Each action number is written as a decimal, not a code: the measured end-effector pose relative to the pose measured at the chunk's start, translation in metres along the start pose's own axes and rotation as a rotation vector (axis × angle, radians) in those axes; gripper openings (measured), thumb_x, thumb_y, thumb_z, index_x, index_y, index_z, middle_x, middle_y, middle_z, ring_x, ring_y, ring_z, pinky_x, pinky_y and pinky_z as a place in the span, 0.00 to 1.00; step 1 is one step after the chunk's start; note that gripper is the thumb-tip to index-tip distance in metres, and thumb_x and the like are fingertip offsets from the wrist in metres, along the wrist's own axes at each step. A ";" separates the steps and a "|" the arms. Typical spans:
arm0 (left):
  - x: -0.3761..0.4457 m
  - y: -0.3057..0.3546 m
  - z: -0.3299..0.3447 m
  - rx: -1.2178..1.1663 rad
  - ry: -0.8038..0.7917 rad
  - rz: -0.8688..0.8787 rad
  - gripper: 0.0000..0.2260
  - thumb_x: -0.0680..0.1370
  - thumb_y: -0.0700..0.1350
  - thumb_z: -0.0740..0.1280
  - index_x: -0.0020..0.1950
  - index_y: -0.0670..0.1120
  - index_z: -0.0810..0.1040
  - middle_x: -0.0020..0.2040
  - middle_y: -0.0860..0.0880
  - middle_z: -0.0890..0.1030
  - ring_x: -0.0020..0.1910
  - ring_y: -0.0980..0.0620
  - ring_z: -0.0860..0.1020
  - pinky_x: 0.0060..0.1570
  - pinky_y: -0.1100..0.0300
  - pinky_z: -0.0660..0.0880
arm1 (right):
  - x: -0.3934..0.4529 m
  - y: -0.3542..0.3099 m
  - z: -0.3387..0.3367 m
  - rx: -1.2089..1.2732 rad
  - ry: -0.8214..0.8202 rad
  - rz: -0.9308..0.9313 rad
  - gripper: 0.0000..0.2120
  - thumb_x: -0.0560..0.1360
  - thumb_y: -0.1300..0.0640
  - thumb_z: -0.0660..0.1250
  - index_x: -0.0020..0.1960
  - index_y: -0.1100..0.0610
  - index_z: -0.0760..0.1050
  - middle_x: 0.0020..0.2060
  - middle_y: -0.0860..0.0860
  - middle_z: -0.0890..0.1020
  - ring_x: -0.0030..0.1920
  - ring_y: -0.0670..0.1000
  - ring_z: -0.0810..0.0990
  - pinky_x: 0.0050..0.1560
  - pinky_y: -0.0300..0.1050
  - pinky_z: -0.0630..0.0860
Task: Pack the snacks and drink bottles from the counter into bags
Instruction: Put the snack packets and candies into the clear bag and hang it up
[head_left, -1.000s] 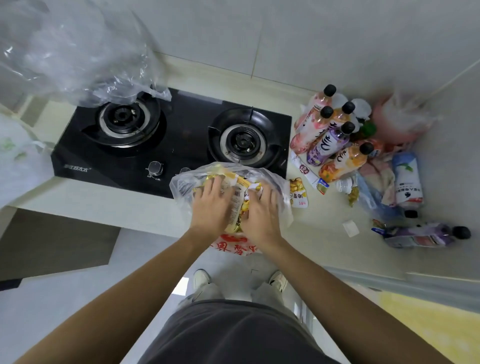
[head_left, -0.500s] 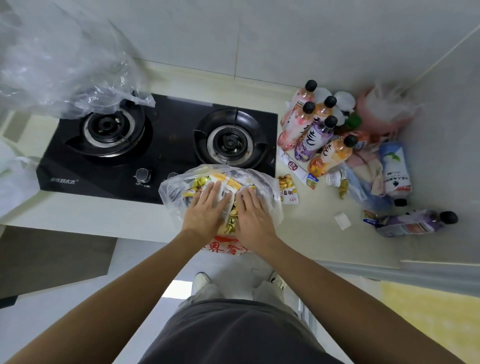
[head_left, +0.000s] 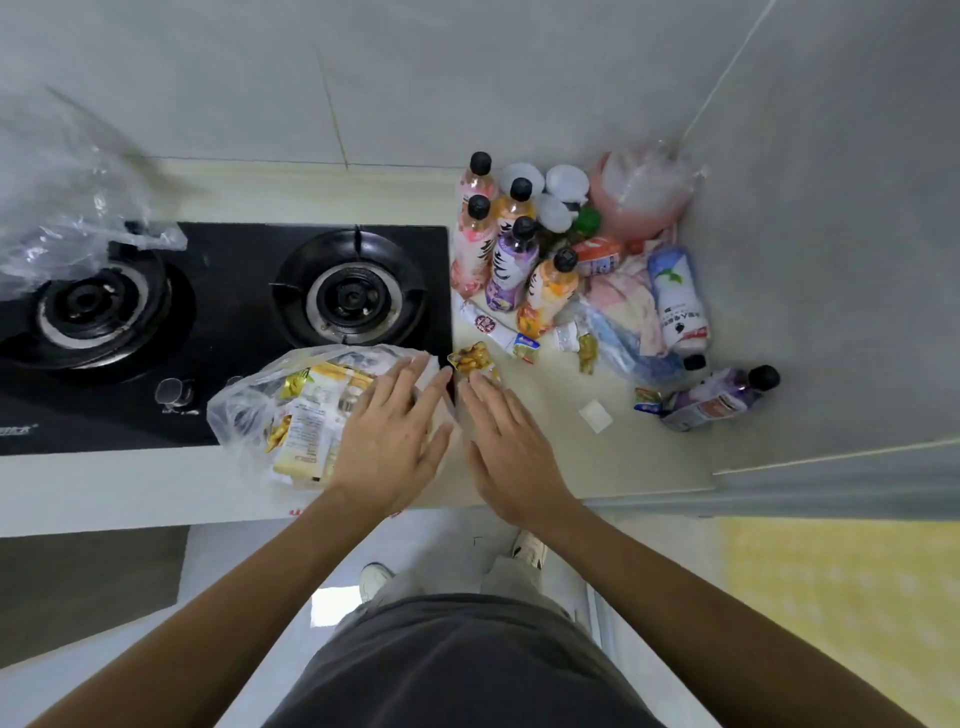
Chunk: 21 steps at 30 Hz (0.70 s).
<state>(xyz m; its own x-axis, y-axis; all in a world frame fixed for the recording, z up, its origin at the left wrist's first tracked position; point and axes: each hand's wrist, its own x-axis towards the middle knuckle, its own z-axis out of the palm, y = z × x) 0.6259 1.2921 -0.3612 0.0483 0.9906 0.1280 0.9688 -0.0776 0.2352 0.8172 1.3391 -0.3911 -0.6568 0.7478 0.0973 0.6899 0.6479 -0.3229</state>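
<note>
Both hands flat and spread — the left hand (head_left: 392, 441) presses on the clear bag (head_left: 291, 410) of snacks at the counter's (head_left: 597, 467) near edge, the right hand (head_left: 506, 441) just beside it, fingers straight. Drink bottles (head_left: 511, 260) stand far right, one purple bottle (head_left: 719, 397) lying down.

A pale counter (head_left: 545, 447) carries a black two-burner gas hob (head_left: 223, 312) to the left of the hands. A clear bag of snacks (head_left: 291, 410) lies under the left hand (head_left: 389, 441). Just beyond the right hand (head_left: 511, 447) lies a small yellow snack packet (head_left: 470, 358). Farther right stand upright drink bottles (head_left: 511, 260), and a purple bottle (head_left: 722, 397) lies on its side.
</note>
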 end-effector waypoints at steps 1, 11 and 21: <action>0.009 0.012 0.005 -0.017 0.001 0.028 0.25 0.83 0.55 0.60 0.79 0.48 0.67 0.79 0.44 0.66 0.77 0.42 0.65 0.73 0.47 0.65 | -0.005 0.016 -0.002 -0.009 -0.003 0.036 0.30 0.83 0.56 0.56 0.83 0.62 0.56 0.83 0.57 0.58 0.84 0.54 0.53 0.83 0.54 0.54; 0.108 0.132 0.096 -0.158 -0.289 -0.005 0.27 0.82 0.54 0.62 0.81 0.50 0.61 0.78 0.44 0.65 0.76 0.42 0.64 0.64 0.43 0.74 | -0.045 0.167 0.003 -0.140 -0.149 0.426 0.35 0.80 0.53 0.67 0.82 0.63 0.58 0.81 0.63 0.61 0.82 0.63 0.58 0.81 0.58 0.59; 0.184 0.167 0.164 -0.434 -0.437 -0.322 0.28 0.79 0.46 0.64 0.79 0.55 0.64 0.70 0.45 0.71 0.66 0.40 0.72 0.60 0.42 0.75 | -0.045 0.215 0.023 -0.100 -0.321 0.611 0.40 0.82 0.46 0.63 0.84 0.61 0.46 0.83 0.63 0.44 0.83 0.65 0.50 0.82 0.60 0.54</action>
<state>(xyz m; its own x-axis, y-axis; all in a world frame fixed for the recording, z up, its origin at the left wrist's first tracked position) 0.8369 1.4798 -0.4562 -0.0436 0.9194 -0.3909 0.7710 0.2798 0.5721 0.9881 1.4411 -0.4866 -0.1892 0.9127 -0.3622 0.9790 0.1470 -0.1410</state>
